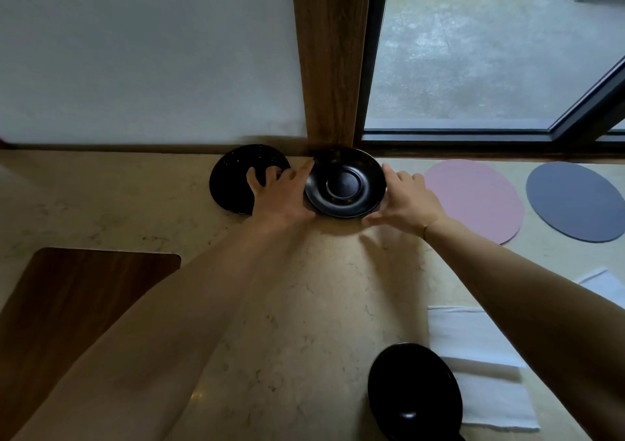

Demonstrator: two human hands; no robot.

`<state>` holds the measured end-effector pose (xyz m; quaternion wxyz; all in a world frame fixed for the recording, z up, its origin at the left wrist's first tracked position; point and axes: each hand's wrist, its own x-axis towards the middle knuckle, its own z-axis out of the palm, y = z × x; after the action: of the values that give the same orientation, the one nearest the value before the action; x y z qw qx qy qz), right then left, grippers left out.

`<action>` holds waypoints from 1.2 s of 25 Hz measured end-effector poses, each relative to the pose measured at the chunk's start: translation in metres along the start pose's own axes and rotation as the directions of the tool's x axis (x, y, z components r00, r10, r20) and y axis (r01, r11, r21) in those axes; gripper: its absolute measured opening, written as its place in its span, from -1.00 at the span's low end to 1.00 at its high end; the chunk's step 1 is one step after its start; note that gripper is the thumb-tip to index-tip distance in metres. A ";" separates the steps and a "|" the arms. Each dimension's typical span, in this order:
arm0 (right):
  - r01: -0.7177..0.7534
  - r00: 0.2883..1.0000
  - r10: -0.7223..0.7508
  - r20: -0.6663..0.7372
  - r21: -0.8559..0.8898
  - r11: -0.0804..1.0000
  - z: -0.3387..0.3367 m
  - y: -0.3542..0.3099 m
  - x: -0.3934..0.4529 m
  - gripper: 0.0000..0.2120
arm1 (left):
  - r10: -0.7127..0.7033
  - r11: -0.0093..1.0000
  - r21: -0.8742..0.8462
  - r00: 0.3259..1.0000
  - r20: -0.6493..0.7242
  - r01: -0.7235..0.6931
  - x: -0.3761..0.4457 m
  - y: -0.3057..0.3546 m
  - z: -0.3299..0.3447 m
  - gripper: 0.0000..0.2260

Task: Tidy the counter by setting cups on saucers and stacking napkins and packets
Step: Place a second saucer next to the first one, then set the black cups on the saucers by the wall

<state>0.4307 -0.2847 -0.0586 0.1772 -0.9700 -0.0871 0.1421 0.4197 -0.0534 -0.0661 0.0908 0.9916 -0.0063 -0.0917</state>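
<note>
Hands, two (280,193) (404,200), flank one saucer (345,183); two napkins (480,362) nearby.

Looks like a cafe: marble worktop (304,305) at a big window (473,51), black saucer (345,183), round mats (473,200), paper napkins (480,373).

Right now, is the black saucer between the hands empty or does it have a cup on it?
Empty. The black saucer shows its bare centre ring, nothing on it. Left hand and right hand flank its rim.

Black saucer (345,183), speckled black plate (233,176), pink mat (473,197), blue-grey mat (575,200), white napkins (480,366), beige marbled counter (304,305).
</note>
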 end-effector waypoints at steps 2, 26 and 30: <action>-0.004 0.999 0.002 -0.034 -0.047 0.999 -0.001 -0.005 -0.013 -0.01 | 0.004 1.000 -0.010 1.000 -0.001 -0.004 -0.014 -0.002 -0.001 -0.13; 0.241 0.970 -0.241 0.008 -0.007 0.970 0.047 -0.154 -0.304 -0.18 | -0.183 0.937 -0.298 0.983 0.029 0.183 -0.388 -0.089 -0.033 -0.14; 0.271 0.960 -0.271 0.070 0.013 0.962 0.075 -0.176 -0.329 -0.20 | -0.230 0.898 -0.364 0.969 0.092 0.247 -0.442 -0.117 -0.017 -0.14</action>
<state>0.0758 -0.1713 0.0198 0.1933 -0.9429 -0.2253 0.1510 -0.0123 0.0774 0.0091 0.2651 0.9472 0.1305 -0.1247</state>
